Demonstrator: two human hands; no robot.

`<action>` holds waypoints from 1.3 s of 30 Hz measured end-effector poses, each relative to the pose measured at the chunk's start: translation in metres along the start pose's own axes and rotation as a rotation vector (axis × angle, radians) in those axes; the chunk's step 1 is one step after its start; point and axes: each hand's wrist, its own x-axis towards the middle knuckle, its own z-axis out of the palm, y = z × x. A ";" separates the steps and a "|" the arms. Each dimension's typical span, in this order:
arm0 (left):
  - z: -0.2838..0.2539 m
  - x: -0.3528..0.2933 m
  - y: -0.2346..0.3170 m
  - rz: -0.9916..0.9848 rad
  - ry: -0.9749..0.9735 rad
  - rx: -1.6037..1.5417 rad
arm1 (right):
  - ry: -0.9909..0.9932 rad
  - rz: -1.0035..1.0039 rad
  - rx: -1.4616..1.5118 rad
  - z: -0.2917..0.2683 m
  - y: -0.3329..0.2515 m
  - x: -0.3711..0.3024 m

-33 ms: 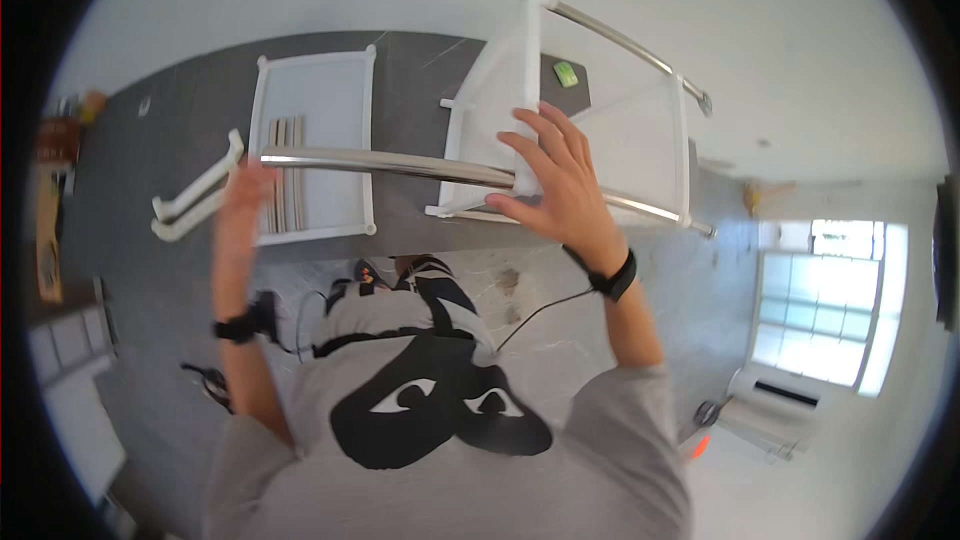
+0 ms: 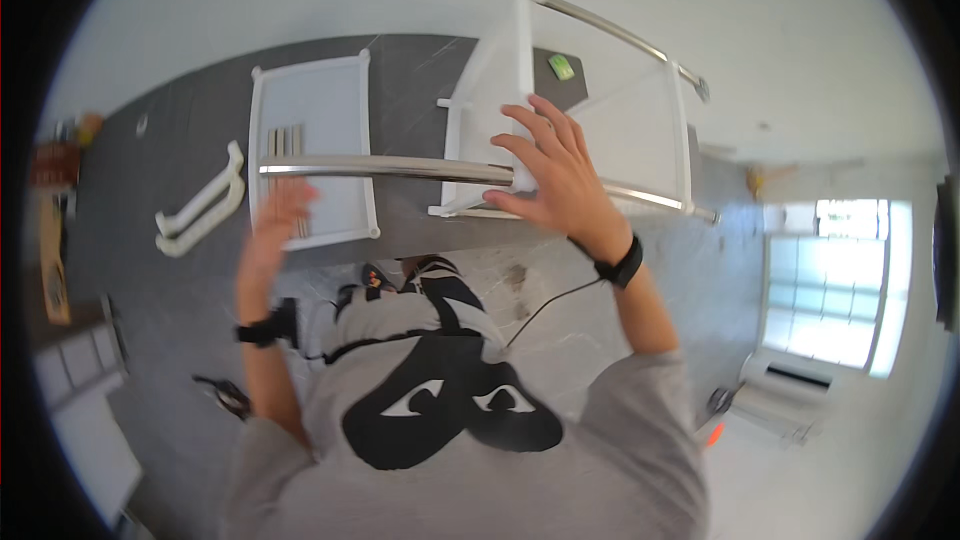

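Note:
A white shelf unit with steel tube legs stands on its side, its white panel edge (image 2: 524, 50) turned toward my right hand (image 2: 565, 180). That hand is spread, fingers apart, against the white corner where a shiny steel tube (image 2: 390, 168) sticks out to the left. My left hand (image 2: 270, 235), blurred by motion, is below the tube's free left end. Its fingers look apart and nothing shows in them. Behind it lies a white-rimmed shelf panel (image 2: 335, 90) with several thin metal tubes (image 2: 285, 141) on it.
Two white bent plastic pieces (image 2: 205, 210) lie left of the panel on the dark grey table (image 2: 410, 70). A small green item (image 2: 560, 66) rests behind the shelf unit. A dark cable (image 2: 550, 310) runs from my right wristband (image 2: 622, 260).
My left hand has moved right and slightly down from the tube's left end. My right hand stays at the white corner. The whole view has shifted slightly.

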 end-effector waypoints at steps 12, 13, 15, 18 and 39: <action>0.153 0.139 0.050 0.496 -0.459 -1.289 | -0.024 -0.271 -0.001 0.027 0.031 0.023; 0.156 0.148 0.055 0.569 -0.262 -1.144 | -0.016 -0.266 -0.012 0.028 0.032 0.027; 0.172 0.152 0.085 0.516 0.113 -1.168 | 0.009 -0.293 -0.047 0.031 0.033 0.036; 0.151 0.169 0.085 0.534 -0.455 -1.605 | -0.022 -0.293 -0.065 0.037 0.034 0.054; 0.121 0.082 0.092 0.168 0.830 -0.349 | 0.139 -0.299 -0.060 0.044 0.041 0.050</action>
